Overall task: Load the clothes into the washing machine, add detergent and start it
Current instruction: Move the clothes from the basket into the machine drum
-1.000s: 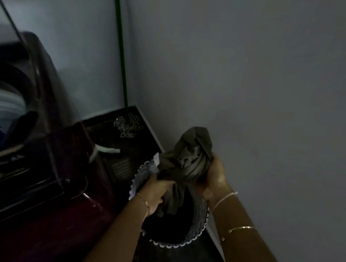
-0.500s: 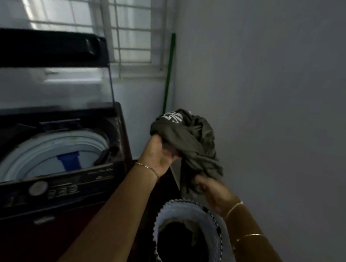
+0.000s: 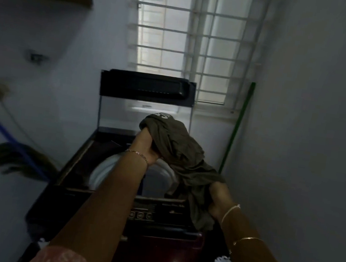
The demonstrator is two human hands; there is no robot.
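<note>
A: How far along is the laundry?

B: Early. Both the left hand (image 3: 146, 147) and right hand (image 3: 221, 198) grip one olive garment (image 3: 178, 151) over the open washing machine (image 3: 116, 180) drum; detergent and start not done.

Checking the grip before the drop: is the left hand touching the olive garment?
Touching. The head view shows the left hand closed on a bunched fold of the olive garment above the washing machine.
</note>
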